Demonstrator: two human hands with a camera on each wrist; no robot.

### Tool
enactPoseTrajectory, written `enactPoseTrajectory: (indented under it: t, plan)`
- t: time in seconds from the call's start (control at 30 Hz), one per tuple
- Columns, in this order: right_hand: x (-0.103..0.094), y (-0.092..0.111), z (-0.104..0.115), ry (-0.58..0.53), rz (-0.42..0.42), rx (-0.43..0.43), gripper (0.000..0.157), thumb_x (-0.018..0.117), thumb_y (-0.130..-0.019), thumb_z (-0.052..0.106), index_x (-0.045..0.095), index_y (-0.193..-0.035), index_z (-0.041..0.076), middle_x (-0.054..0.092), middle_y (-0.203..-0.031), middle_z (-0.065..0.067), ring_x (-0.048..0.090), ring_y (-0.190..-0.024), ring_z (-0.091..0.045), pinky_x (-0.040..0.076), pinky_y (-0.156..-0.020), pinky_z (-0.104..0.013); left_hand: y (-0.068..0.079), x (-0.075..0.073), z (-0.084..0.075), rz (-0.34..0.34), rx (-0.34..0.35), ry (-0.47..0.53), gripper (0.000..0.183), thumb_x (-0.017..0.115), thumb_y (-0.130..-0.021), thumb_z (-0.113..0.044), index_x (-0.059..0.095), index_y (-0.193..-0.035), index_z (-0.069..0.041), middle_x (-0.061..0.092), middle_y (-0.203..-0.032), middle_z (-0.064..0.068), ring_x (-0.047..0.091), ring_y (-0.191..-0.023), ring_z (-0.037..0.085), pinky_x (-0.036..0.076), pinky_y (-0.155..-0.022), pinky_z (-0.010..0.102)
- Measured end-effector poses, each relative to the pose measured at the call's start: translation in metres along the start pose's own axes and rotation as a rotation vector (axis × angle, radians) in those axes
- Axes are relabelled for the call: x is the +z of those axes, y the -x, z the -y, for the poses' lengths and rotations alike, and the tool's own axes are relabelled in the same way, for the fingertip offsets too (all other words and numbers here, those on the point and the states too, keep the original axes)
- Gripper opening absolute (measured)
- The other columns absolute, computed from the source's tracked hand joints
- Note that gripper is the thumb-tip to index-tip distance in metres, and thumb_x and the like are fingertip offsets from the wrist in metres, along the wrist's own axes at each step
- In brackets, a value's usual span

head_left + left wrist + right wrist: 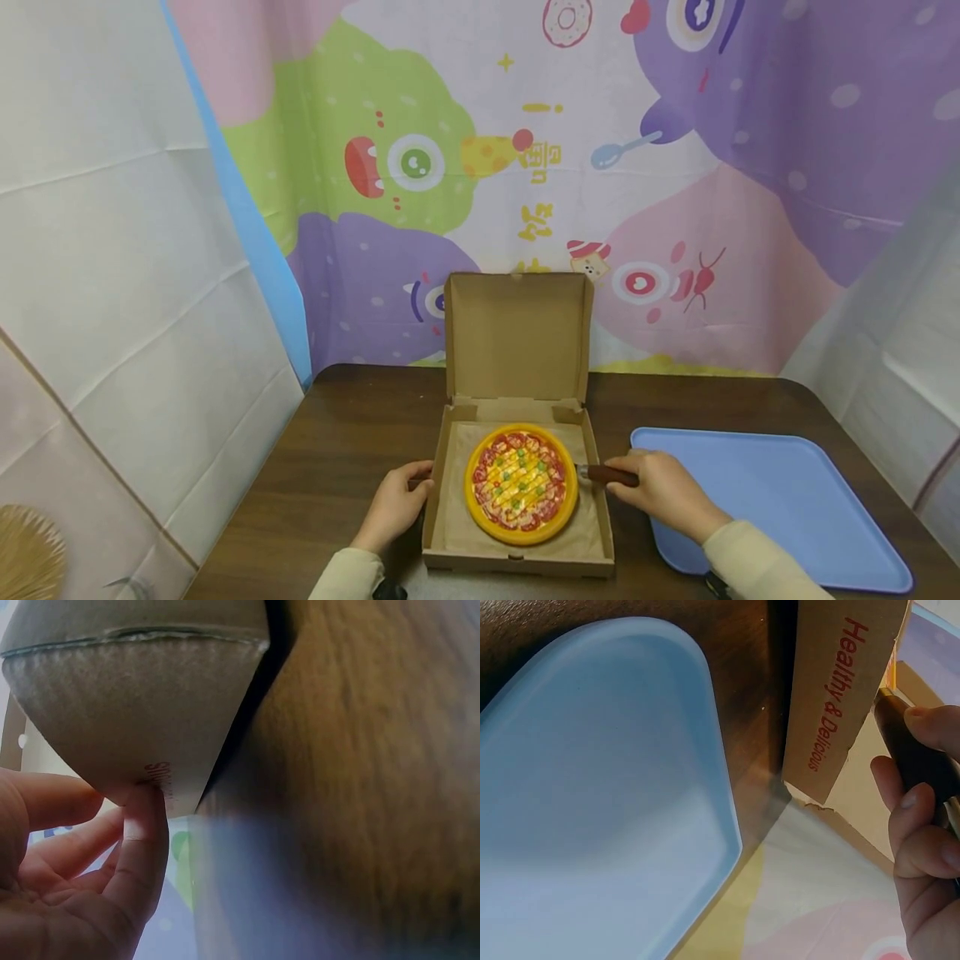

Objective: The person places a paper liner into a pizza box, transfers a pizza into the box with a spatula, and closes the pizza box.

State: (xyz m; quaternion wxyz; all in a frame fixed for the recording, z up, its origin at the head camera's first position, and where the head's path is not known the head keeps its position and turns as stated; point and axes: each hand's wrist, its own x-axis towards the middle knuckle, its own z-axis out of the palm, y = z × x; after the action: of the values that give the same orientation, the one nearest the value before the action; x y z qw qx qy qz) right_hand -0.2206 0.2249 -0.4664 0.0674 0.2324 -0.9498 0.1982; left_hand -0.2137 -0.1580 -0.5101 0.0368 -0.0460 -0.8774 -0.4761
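Note:
A round toy pizza [521,483] with a yellow crust and red, yellow and green topping lies in a cardboard pizza box [517,564], whose lid [517,337] stands up at the back. At the box's left wall, my left hand [395,502] holds the side with thumb and finger [142,825] near the rim. My right hand [663,487] grips the brown handle [611,475] of a utensil over the right wall. Its metal neck meets the pizza's right edge, and the rest is hidden. In the right wrist view, the fingers wrap round the dark handle [907,742].
A blue tray [772,508] lies on the dark wooden table [360,425] to the right of the box, partly under my right forearm. Behind the table hangs a cartoon-printed curtain [525,192]. Pale sheets [112,208] hang at the sides. Something straw-coloured [30,554] shows at lower left.

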Motion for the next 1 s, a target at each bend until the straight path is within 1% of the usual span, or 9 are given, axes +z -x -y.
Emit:
enactPoseTrajectory:
  t: [0.17, 0.33, 0.47, 0.6, 0.8, 1.0]
  plan:
    - [0.0013, -0.0009, 0.0002, 0.073, -0.051, -0.029, 0.026, 0.078, -0.081, 0.020, 0.076, -0.104, 0.008, 0.072, -0.089, 0.000, 0.062, -0.073, -0.009, 0.050, -0.062, -0.027, -0.0004, -0.0002, -0.0002, -0.004, -0.001, 0.018, 0.028, 0.061, -0.090, 0.000, 0.065, -0.117, 0.008, 0.070, -0.106, 0.020, 0.068, -0.094, 0.028, 0.055, -0.079, 0.035]
    - [0.0026, -0.0010, 0.0006, 0.116, -0.081, -0.026, 0.025, 0.079, -0.080, 0.021, 0.076, -0.103, 0.009, 0.073, -0.089, 0.000, 0.065, -0.076, -0.013, 0.052, -0.065, -0.031, -0.0001, 0.0004, 0.0003, -0.007, -0.006, 0.030, 0.029, 0.060, -0.090, 0.000, 0.065, -0.117, 0.008, 0.070, -0.107, 0.021, 0.068, -0.095, 0.028, 0.056, -0.079, 0.035]
    - [0.0031, -0.0004, 0.0007, 0.124, -0.109, -0.032, 0.024, 0.079, -0.080, 0.020, 0.076, -0.101, 0.010, 0.072, -0.086, 0.001, 0.064, -0.073, -0.012, 0.052, -0.064, -0.031, 0.0005, 0.0021, 0.0013, -0.007, -0.014, 0.047, 0.029, 0.060, -0.091, 0.000, 0.065, -0.118, 0.008, 0.070, -0.108, 0.021, 0.068, -0.096, 0.028, 0.055, -0.079, 0.033]
    - [0.0029, -0.0015, 0.0006, 0.127, -0.123, -0.033, 0.024, 0.080, -0.079, 0.019, 0.076, -0.101, 0.010, 0.070, -0.083, 0.002, 0.060, -0.068, -0.009, 0.049, -0.060, -0.029, 0.0008, 0.0028, 0.0027, -0.009, -0.021, 0.058, 0.029, 0.061, -0.091, -0.001, 0.065, -0.118, 0.007, 0.070, -0.109, 0.021, 0.068, -0.097, 0.028, 0.055, -0.079, 0.032]
    - [0.0046, -0.0046, -0.0011, 0.130, -0.132, -0.014, 0.024, 0.080, -0.080, 0.020, 0.076, -0.101, 0.011, 0.069, -0.081, 0.002, 0.057, -0.066, -0.007, 0.046, -0.058, -0.027, 0.0003, 0.0037, 0.0053, -0.011, -0.026, 0.065, 0.029, 0.061, -0.091, -0.003, 0.065, -0.118, 0.007, 0.070, -0.110, 0.020, 0.067, -0.097, 0.028, 0.054, -0.079, 0.033]
    - [0.0051, -0.0083, -0.0053, 0.140, -0.167, 0.006, 0.024, 0.080, -0.079, 0.018, 0.076, -0.101, 0.010, 0.066, -0.077, 0.001, 0.054, -0.063, -0.008, 0.045, -0.056, -0.028, -0.0001, 0.0037, 0.0052, -0.011, -0.030, 0.078, 0.029, 0.061, -0.091, -0.003, 0.065, -0.118, 0.007, 0.069, -0.111, 0.021, 0.067, -0.098, 0.028, 0.055, -0.079, 0.032]
